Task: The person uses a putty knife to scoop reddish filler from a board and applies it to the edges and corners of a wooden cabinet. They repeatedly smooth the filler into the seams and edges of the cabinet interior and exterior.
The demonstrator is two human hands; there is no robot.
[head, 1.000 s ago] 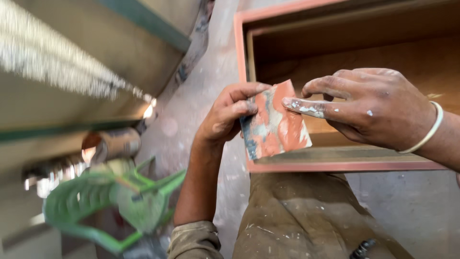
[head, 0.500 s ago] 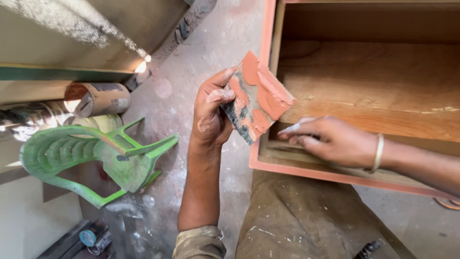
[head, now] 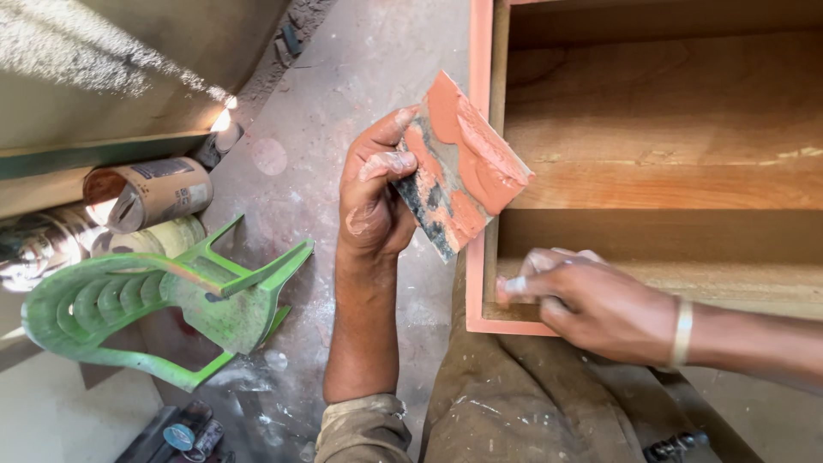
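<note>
One putty-smeared board (head: 459,167), left hand (head: 373,201) fingers clamped on it, right hand (head: 591,304) fingers pressed together on one wooden cabinet (head: 651,154)

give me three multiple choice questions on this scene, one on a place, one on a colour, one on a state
1. Where does the right hand rest?
A. on the wooden box's near corner
B. on the plastic chair
C. on the tin can

2. What colour is the overturned chair?
A. blue
B. green
C. white

3. How is the putty-smeared board held?
A. flat on the floor
B. inside the box
C. tilted up in the left hand

Answers: 1 A, its fingers press the orange-coated edge; 2 B, green legs show; 3 C, thumb and fingers grip its lower edge.
</note>
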